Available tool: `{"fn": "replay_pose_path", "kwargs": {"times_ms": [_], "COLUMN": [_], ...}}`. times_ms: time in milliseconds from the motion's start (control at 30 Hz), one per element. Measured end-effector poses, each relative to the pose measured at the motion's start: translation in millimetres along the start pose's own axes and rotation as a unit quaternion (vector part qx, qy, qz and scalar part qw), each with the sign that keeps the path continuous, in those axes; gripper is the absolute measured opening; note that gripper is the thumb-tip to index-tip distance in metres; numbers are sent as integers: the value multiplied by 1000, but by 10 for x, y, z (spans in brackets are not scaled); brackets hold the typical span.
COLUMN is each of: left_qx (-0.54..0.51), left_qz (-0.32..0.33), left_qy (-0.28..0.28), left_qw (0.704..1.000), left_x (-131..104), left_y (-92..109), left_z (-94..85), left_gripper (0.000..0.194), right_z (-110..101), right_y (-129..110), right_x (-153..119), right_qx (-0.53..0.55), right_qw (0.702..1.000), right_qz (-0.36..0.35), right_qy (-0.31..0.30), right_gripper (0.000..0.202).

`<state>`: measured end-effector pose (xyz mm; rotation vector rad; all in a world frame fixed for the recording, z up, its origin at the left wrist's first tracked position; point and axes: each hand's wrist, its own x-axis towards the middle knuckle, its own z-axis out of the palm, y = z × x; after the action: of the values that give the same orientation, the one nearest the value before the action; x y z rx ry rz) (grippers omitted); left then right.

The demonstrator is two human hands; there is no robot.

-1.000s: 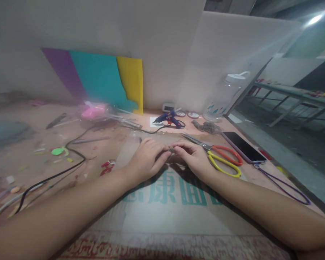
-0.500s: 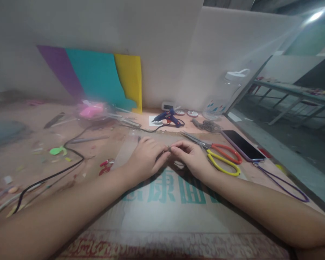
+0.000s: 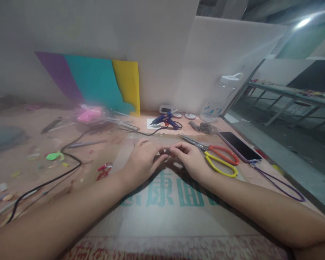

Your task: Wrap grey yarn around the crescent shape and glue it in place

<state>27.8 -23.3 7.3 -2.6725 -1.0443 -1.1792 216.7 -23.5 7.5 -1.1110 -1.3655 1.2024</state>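
Note:
My left hand [image 3: 144, 159] and my right hand [image 3: 188, 157] meet fingertip to fingertip above the printed mat [image 3: 151, 224]. Both are closed in a pinch on a small, dark, thin piece [image 3: 167, 152] between them, too small to name. Right of my right hand lie scissors [image 3: 222, 162] with one red and one yellow handle, their blades pointing away to the left. Beyond my hands a blue glue gun [image 3: 166, 119] rests with its nozzle over a small white card [image 3: 152, 124].
At right are a phone [image 3: 239, 146] with a purple strap, a bundle of grey cord [image 3: 204, 127] and a clear bottle [image 3: 219, 99]. At left lie a black cable [image 3: 47, 177], red pieces [image 3: 104, 171] and scraps. Coloured sheets [image 3: 92, 81] lean on the back panel.
The camera view has shifted slightly, so the scene sits a little lower and further left. My fingertips stay together with only a slight shift.

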Motion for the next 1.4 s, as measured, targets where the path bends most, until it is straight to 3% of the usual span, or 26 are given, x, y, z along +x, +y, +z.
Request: {"fn": "replay_pose_path", "kwargs": {"times_ms": [233, 333, 433, 633, 967, 1167, 1400], "left_qx": [-16, -34, -39, -59, -180, -199, -209], "left_qz": [3, -17, -16, -40, -191, -199, -212], "left_qy": [28, 34, 40, 52, 43, 10, 26], "left_qw": [999, 999, 998, 996, 964, 960, 954], "left_x": [17, 29, 28, 1, -3, 22, 4], "left_y": [15, 14, 6, 0, 14, 59, 59], "left_z": [-32, -30, -19, 2, 34, -8, 2], "left_gripper": [12, 13, 14, 14, 14, 16, 18], "right_z": [-31, -39, -26, -5, 8, -3, -6], "right_y": [-26, 17, 30, -11, 13, 2, 18], "right_x": [9, 19, 21, 11, -23, -19, -8], "right_qx": [-48, -4, 1, -86, -127, -133, -98], "right_qw": [998, 998, 998, 995, 985, 983, 992], "right_qz": [-45, -51, -39, -47, -113, -123, -76], "right_qy": [-24, -40, -47, -37, -31, -27, -14], "right_gripper": [39, 47, 38, 19, 16, 14, 16]}}
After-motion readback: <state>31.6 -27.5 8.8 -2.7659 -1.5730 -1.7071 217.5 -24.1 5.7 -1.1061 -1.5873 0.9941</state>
